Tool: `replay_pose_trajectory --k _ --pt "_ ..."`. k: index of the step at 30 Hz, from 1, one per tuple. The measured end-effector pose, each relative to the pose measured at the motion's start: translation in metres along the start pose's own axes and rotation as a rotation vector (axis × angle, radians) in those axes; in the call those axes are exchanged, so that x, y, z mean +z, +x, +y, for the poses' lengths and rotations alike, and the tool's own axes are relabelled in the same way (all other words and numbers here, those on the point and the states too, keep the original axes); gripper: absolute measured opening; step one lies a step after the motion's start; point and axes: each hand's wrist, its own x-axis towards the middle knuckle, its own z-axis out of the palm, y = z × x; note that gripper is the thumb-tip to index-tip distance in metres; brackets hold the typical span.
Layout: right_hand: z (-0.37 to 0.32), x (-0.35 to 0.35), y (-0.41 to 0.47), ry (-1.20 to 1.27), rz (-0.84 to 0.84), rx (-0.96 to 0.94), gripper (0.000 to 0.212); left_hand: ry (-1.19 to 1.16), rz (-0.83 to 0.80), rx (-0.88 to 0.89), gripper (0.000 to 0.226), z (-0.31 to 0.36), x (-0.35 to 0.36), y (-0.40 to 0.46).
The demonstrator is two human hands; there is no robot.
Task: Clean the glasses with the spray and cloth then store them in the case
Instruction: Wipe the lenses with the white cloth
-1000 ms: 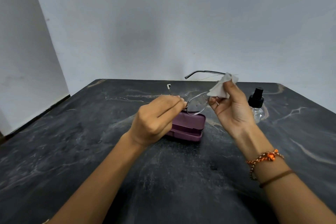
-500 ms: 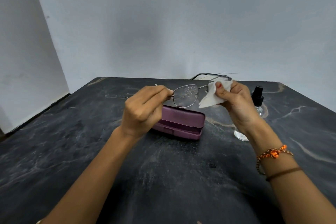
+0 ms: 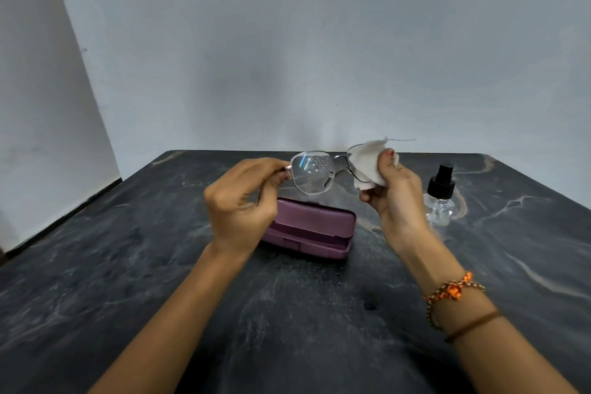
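Thin metal-framed glasses (image 3: 312,173) hang in the air above the table, lenses facing me. Spray droplets dot the left lens. My left hand (image 3: 240,201) pinches the frame at its left hinge. My right hand (image 3: 395,198) holds a white cloth (image 3: 367,163) folded over the right lens, which the cloth mostly hides. Below the glasses, a purple case (image 3: 315,227) lies on the table with its lid slightly ajar. A small clear spray bottle (image 3: 440,198) with a black pump top stands upright to the right of my right hand.
The dark marbled table (image 3: 160,281) ends at a pale wall behind. Its left edge runs diagonally beside a second wall. A small dark speck (image 3: 370,305) lies on the table near me.
The glasses have turned from edge-on to facing me and risen slightly. The cloth in my right hand has gone from held clear of the frame to wrapped over the right lens.
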Motion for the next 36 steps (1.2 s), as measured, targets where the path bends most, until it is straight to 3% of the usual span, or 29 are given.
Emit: replay_pose_trajectory --k 4,14,23,36 --pt "0.0 0.003 -0.001 0.045 0.006 0.043 0.027 -0.078 0.087 -0.209 0.021 0.001 0.0 0.002" --pt "0.002 0.007 -0.004 0.284 0.024 0.153 0.025 -0.12 0.257 -0.324 0.034 -0.006 0.002 0.002" --pt "0.025 0.021 -0.017 0.232 -0.035 0.215 0.016 -0.063 0.236 -0.275 0.028 -0.01 0.002 -0.002" --pt "0.039 0.038 -0.032 0.302 -0.027 0.287 0.026 -0.006 0.168 -0.225 0.013 0.0 0.007 -0.006"
